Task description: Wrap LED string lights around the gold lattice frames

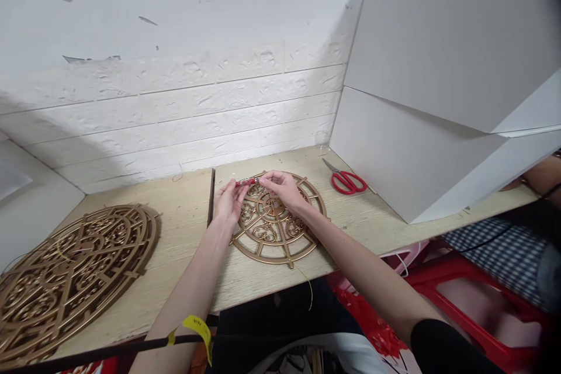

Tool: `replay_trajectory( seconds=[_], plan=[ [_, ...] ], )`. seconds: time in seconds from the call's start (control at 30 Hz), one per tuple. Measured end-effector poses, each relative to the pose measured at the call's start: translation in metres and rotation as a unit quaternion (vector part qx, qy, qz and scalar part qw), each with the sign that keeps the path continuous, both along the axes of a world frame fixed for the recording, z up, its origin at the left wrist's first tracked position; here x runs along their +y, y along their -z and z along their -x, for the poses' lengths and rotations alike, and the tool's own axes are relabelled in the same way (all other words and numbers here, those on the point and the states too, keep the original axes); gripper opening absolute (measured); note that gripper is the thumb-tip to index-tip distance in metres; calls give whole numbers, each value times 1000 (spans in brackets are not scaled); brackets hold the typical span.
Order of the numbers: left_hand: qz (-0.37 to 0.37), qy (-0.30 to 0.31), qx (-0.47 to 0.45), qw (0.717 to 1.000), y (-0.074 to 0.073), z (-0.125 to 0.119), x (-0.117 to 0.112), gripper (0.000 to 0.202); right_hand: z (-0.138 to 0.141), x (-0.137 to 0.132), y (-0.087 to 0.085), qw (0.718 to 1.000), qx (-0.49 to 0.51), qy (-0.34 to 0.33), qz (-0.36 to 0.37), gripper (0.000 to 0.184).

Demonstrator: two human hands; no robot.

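Note:
My left hand (228, 200) is closed around one end of a small, slim red rod with silvery parts (248, 182); its exact kind is too small to tell. At the rod's other end, the fingertips of my right hand (280, 186) are pinched together. Both hands are above the far part of a round gold lattice panel (287, 243) with scrollwork, which lies flat on the wooden table. A thin yellowish cord (310, 289) trails from the panel over the table's front edge.
Red-handled scissors (347, 182) lie right of the panel. More gold lattice panels (79, 269) are stacked at the left. A white board partition (394, 146) stands at the right, a brick-patterned wall (193, 111) behind. A red plastic stool (460, 280) is below at the right.

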State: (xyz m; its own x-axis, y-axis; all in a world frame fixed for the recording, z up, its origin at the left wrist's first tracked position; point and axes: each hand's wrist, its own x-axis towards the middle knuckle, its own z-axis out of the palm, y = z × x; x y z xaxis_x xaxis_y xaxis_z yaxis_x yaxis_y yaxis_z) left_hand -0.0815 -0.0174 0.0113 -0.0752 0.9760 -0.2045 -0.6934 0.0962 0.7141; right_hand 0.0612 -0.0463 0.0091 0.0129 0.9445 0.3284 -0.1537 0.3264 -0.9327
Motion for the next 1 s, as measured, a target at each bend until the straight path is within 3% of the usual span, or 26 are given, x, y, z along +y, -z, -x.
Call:
replay_trajectory(
  seconds=[0.6,0.83,1.0],
  plan=[
    [-96,-77,106,987,2,-2,-4,20,-5,1,6,997,15,-74,35,24],
    [-140,-109,147,973,3,-4,-8,26,-5,7,13,996,13,-82,27,29],
    [-152,-131,176,964,5,-6,-9,29,-2,8,19,998,0,-65,24,23]
  ],
)
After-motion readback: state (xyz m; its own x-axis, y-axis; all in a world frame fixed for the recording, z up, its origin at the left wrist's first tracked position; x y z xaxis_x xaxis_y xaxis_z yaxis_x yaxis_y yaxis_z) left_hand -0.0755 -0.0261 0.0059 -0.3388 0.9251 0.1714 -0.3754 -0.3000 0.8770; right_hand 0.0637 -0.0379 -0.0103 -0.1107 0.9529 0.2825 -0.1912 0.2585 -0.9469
